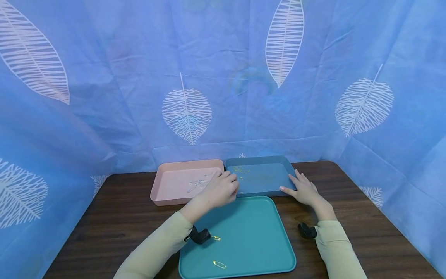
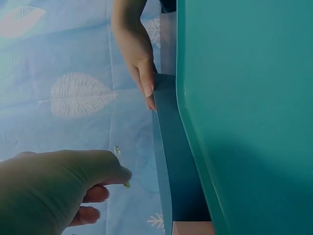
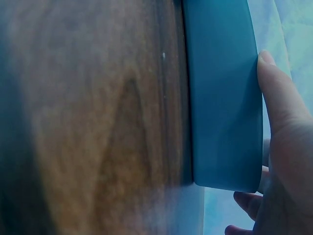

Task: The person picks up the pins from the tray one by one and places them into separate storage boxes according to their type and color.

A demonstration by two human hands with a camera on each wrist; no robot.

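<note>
My left hand (image 1: 223, 188) is above the near left corner of the blue tray (image 1: 268, 176). Its thumb and finger pinch a gold safety pin (image 2: 117, 151), seen in the left wrist view; the hand hides it in the head view. Several gold safety pins (image 1: 240, 169) lie in the blue tray's left part. In the pink tray (image 1: 163, 190) are several silver safety pins (image 1: 198, 183). My right hand (image 1: 303, 188) rests at the blue tray's near right corner, thumb on the rim, fingers spread along its side.
A larger teal tray (image 1: 251, 232) lies in front of the two trays, with a gold safety pin (image 1: 219, 264) near its front and more gold (image 1: 216, 238) beside the left wrist camera (image 1: 200, 236). Under everything is a dark wooden table (image 1: 115, 217), backed by a blue leaf-patterned cloth (image 1: 226, 116).
</note>
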